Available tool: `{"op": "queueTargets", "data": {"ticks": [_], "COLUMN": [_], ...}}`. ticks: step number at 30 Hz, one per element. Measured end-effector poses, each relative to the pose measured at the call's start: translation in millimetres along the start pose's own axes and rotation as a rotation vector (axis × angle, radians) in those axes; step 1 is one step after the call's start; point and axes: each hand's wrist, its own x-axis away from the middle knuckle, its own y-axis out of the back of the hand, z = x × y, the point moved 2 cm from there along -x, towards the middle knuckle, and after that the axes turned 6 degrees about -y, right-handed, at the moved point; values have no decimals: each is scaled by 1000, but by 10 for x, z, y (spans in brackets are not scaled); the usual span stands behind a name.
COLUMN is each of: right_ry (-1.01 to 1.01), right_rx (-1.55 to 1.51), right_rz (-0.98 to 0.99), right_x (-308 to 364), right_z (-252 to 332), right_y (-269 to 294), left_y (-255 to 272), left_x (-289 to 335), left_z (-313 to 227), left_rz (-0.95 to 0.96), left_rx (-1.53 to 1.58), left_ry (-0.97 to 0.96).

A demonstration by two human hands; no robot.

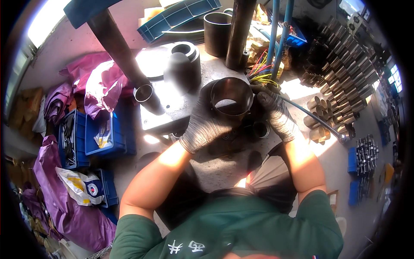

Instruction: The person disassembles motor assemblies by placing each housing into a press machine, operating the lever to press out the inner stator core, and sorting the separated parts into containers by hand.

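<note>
A short, wide metal sleeve (248,101), dark and hollow, is held up in front of me with its open end toward me. My left hand (203,123), in a grey knit glove, is closed around its left side. On the other side, my right hand (278,113), in a matching glove, has its fingers at the sleeve's right edge; shadow partly hides their contact. Below the sleeve, a smaller metal ring (261,129) lies in the shade. Beyond my left hand, a thick grey cylinder (180,73) stands on a metal press table (157,123).
Dark posts (116,47) rise from the table, with a small tube (146,96) near one. A metal rod (308,113) extends right toward stacked metal sleeves (345,82). Blue bins (103,146) and purple sheeting (64,203) are on the left. A large black pipe (217,36) stands behind.
</note>
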Motion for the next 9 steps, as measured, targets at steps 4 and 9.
{"op": "queueTargets", "data": {"ticks": [4,9], "right_ry": [-55,-202], "right_rx": [110,210], "right_rz": [70,134], "right_x": [29,57], "right_z": [75,-3], "right_y": [99,277], "left_y": [-83,-157], "left_x": [28,75], "left_z": [-95,76], "left_rz": [132,222], "left_rx": [-245,-372], "left_ry": [-120,-154]}}
